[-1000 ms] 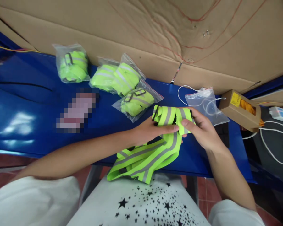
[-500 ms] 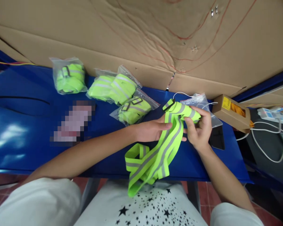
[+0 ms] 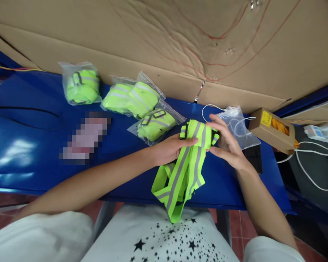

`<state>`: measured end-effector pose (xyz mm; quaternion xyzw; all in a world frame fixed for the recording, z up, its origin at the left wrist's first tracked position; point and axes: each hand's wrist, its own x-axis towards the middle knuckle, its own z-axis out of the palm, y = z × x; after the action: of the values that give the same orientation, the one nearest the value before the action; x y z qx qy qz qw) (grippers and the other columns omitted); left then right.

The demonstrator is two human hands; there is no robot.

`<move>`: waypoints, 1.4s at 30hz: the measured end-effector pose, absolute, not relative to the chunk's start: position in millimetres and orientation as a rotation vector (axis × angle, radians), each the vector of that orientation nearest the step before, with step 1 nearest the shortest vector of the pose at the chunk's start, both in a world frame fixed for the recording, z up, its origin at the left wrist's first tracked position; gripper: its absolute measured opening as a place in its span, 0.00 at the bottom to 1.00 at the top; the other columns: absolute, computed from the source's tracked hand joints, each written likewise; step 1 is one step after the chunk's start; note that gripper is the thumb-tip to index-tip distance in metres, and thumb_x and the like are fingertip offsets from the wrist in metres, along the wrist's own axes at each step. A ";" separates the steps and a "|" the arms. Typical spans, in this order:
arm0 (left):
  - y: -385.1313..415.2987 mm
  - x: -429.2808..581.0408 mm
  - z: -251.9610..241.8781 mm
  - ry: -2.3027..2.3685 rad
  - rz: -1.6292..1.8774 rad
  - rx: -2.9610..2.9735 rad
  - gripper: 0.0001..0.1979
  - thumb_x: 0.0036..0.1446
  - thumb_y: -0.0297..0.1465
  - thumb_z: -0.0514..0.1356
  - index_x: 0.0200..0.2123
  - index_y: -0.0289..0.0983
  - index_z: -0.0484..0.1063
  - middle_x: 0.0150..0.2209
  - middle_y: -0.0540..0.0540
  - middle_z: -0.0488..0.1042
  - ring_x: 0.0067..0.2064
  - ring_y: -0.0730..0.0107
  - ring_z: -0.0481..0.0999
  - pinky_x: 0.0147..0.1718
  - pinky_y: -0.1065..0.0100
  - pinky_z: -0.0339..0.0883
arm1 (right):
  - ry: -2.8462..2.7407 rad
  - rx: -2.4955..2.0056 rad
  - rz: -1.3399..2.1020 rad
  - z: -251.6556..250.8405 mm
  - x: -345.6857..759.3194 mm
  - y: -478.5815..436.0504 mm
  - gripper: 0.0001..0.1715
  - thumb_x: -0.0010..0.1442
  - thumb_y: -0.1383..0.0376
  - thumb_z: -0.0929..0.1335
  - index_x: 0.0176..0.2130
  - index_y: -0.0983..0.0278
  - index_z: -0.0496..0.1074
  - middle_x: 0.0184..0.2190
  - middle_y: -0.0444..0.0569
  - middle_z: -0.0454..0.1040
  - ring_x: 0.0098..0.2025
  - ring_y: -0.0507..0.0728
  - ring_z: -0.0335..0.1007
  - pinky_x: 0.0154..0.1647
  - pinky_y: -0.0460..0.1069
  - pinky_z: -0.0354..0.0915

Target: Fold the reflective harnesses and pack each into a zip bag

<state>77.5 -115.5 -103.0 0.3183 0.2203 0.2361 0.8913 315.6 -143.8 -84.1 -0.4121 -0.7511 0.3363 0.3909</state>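
Observation:
A neon yellow-green reflective strap with grey stripes hangs folded and partly wrapped between my hands. My left hand is closed on it, thumb lying across the front and the other fingers behind. At the right end of the wrapped part, my right hand grips loosely, its fingertips at the top edge and its thumb lower down. Black buckle parts show at both sides of the wrap, partly hidden. Loose loops of the strap droop toward my shirt.
Several clear zip bags with folded neon straps lie along the cardboard wall. An empty-looking zip bag is at the right, beside a dark phone-like slab and a cardboard box. A pixelated item lies on the blue table.
The wrapped end has turned from pointing right to facing me upright. My left thumb now presses across the wrap, and my right fingers have loosened and spread at its right end.

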 end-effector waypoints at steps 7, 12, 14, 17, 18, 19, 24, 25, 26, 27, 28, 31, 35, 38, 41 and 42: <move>-132.2 67.6 -109.0 0.551 0.579 0.652 0.25 0.52 0.36 0.77 0.52 0.34 0.78 0.45 0.38 0.84 0.42 0.59 0.85 0.47 0.59 0.78 | -1.511 -1.233 1.197 -97.0 289.2 -151.7 0.36 0.56 0.50 0.79 0.59 0.56 0.72 0.49 0.48 0.80 0.44 0.58 0.80 0.44 0.53 0.79; -134.9 63.9 -115.9 0.276 0.469 0.520 0.28 0.48 0.42 0.78 0.50 0.37 0.79 0.43 0.41 0.85 0.40 0.60 0.85 0.44 0.64 0.77 | -1.638 -1.101 0.685 -91.7 278.9 -163.2 0.15 0.62 0.67 0.75 0.49 0.56 0.78 0.54 0.47 0.80 0.57 0.61 0.77 0.62 0.59 0.73; -135.8 62.3 -119.4 0.250 0.431 0.499 0.30 0.50 0.49 0.75 0.52 0.38 0.79 0.45 0.41 0.85 0.43 0.58 0.85 0.45 0.64 0.76 | -1.732 -1.003 0.650 -90.2 280.5 -163.1 0.16 0.63 0.73 0.71 0.46 0.55 0.79 0.52 0.46 0.81 0.60 0.61 0.76 0.65 0.61 0.71; -137.7 62.5 -122.1 0.300 0.431 0.495 0.32 0.55 0.55 0.70 0.52 0.35 0.79 0.47 0.39 0.84 0.48 0.55 0.84 0.49 0.61 0.75 | -1.900 -0.927 0.704 -86.3 288.1 -159.9 0.19 0.62 0.75 0.67 0.45 0.54 0.79 0.51 0.44 0.81 0.64 0.62 0.73 0.69 0.65 0.66; -138.5 63.2 -121.5 0.336 0.446 0.495 0.30 0.57 0.53 0.70 0.52 0.35 0.79 0.46 0.39 0.84 0.47 0.55 0.84 0.49 0.60 0.75 | -1.966 -0.914 0.736 -84.1 291.5 -158.9 0.18 0.62 0.75 0.67 0.44 0.54 0.78 0.52 0.44 0.80 0.66 0.63 0.70 0.71 0.66 0.63; -139.4 64.1 -120.0 0.374 0.464 0.499 0.28 0.57 0.50 0.71 0.51 0.36 0.79 0.45 0.40 0.84 0.45 0.56 0.84 0.48 0.60 0.75 | -2.021 -0.908 0.778 -81.6 295.2 -158.3 0.18 0.62 0.74 0.68 0.45 0.54 0.78 0.55 0.45 0.79 0.69 0.63 0.67 0.73 0.66 0.60; -142.4 65.3 -105.6 0.480 0.567 0.570 0.31 0.52 0.37 0.77 0.57 0.38 0.74 0.46 0.41 0.83 0.44 0.57 0.84 0.48 0.58 0.77 | -1.953 -0.954 1.145 -73.1 308.7 -158.1 0.47 0.58 0.54 0.77 0.71 0.48 0.59 0.76 0.45 0.52 0.79 0.65 0.45 0.75 0.61 0.59; -142.5 65.1 -103.2 0.496 0.608 0.589 0.33 0.52 0.35 0.77 0.59 0.39 0.72 0.47 0.41 0.83 0.45 0.57 0.84 0.48 0.59 0.77 | -1.905 -0.944 1.241 -73.5 309.0 -158.0 0.55 0.57 0.48 0.77 0.74 0.48 0.53 0.77 0.46 0.49 0.78 0.65 0.47 0.74 0.61 0.61; -142.5 65.1 -101.7 0.513 0.647 0.608 0.34 0.52 0.34 0.77 0.61 0.40 0.71 0.47 0.41 0.83 0.47 0.57 0.84 0.49 0.60 0.77 | -1.857 -0.942 1.321 -74.6 308.3 -157.8 0.59 0.57 0.43 0.76 0.76 0.49 0.49 0.77 0.48 0.51 0.77 0.66 0.52 0.72 0.60 0.64; -142.4 65.3 -101.0 0.530 0.680 0.624 0.36 0.52 0.33 0.77 0.62 0.40 0.70 0.48 0.41 0.82 0.47 0.58 0.84 0.49 0.60 0.77 | -1.817 -0.971 1.365 -76.1 306.6 -157.9 0.59 0.58 0.41 0.75 0.76 0.49 0.49 0.75 0.49 0.55 0.74 0.66 0.59 0.69 0.60 0.67; -142.3 65.7 -101.2 0.545 0.702 0.634 0.36 0.52 0.32 0.77 0.63 0.41 0.69 0.48 0.42 0.82 0.47 0.59 0.84 0.48 0.61 0.77 | -1.788 -1.032 1.359 -77.8 304.1 -158.3 0.56 0.60 0.41 0.74 0.75 0.51 0.52 0.72 0.51 0.62 0.69 0.65 0.66 0.66 0.59 0.71; -142.3 67.5 -106.0 0.538 0.696 0.602 0.33 0.50 0.32 0.78 0.59 0.39 0.73 0.46 0.43 0.83 0.44 0.60 0.84 0.47 0.60 0.77 | -1.777 -1.228 1.137 -81.9 294.1 -163.5 0.39 0.62 0.50 0.76 0.67 0.54 0.67 0.59 0.50 0.76 0.55 0.60 0.77 0.56 0.55 0.76; -143.0 67.2 -115.4 0.383 0.560 0.527 0.24 0.49 0.38 0.78 0.46 0.34 0.80 0.42 0.39 0.84 0.44 0.57 0.84 0.49 0.59 0.76 | -1.740 -1.211 0.888 -84.0 282.4 -177.5 0.34 0.62 0.57 0.77 0.64 0.53 0.71 0.57 0.49 0.76 0.50 0.60 0.78 0.51 0.55 0.77; -142.9 63.7 -116.3 0.334 0.413 0.625 0.27 0.48 0.42 0.78 0.48 0.35 0.81 0.45 0.38 0.84 0.46 0.56 0.84 0.48 0.61 0.76 | -1.711 -1.213 0.807 -83.9 277.5 -185.2 0.33 0.62 0.58 0.77 0.63 0.53 0.71 0.56 0.49 0.77 0.48 0.60 0.78 0.46 0.54 0.78; -142.5 58.7 -106.4 0.335 0.342 0.810 0.29 0.47 0.45 0.77 0.50 0.38 0.82 0.46 0.41 0.84 0.46 0.58 0.83 0.45 0.63 0.77 | -1.671 -1.187 0.762 -79.8 274.1 -190.4 0.33 0.61 0.60 0.77 0.63 0.53 0.71 0.55 0.49 0.77 0.47 0.61 0.78 0.44 0.54 0.79; -143.3 57.3 -100.8 0.329 0.333 0.867 0.28 0.48 0.45 0.76 0.49 0.38 0.82 0.45 0.42 0.84 0.45 0.59 0.83 0.44 0.63 0.77 | -1.664 -1.165 0.742 -76.8 272.8 -192.8 0.34 0.61 0.62 0.77 0.63 0.52 0.70 0.55 0.49 0.78 0.48 0.61 0.79 0.44 0.54 0.79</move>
<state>57.3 -143.3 -100.8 0.4163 0.1581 0.1600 0.8810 272.8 -192.8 -76.8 -0.4752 -0.6792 0.3030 0.4701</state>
